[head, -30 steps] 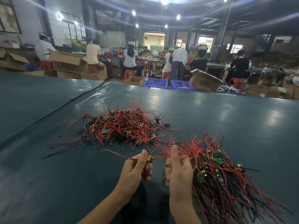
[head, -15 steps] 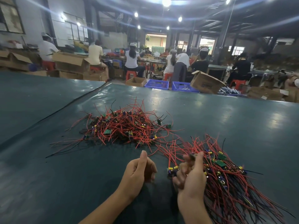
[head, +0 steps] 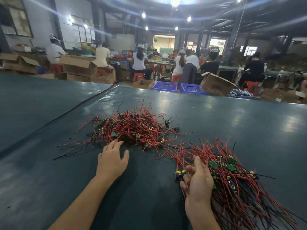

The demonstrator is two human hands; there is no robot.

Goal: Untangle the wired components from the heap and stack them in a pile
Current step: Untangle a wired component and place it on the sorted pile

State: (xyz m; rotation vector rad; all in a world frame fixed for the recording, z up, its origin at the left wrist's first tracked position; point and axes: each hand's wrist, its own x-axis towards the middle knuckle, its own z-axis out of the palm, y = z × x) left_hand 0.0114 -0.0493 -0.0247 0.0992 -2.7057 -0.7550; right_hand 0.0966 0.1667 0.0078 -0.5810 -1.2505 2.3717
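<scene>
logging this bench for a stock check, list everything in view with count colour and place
tangled heap of wired components: one, red and black wires, table centre
sorted pile of wired components: one, red and black wires with green boards, near right
table cover: one, dark green, foreground
plastic crates: two, blue, beyond the table's far edge
cardboard boxes: several, brown, behind the table
plastic stools: a few, red, under seated workers
workers: several, mostly white tops, background
left hand: open, fingers at the heap's near edge
right hand: fingers curled beside a small yellow-and-blue component at the pile's edge; grip unclear
</scene>
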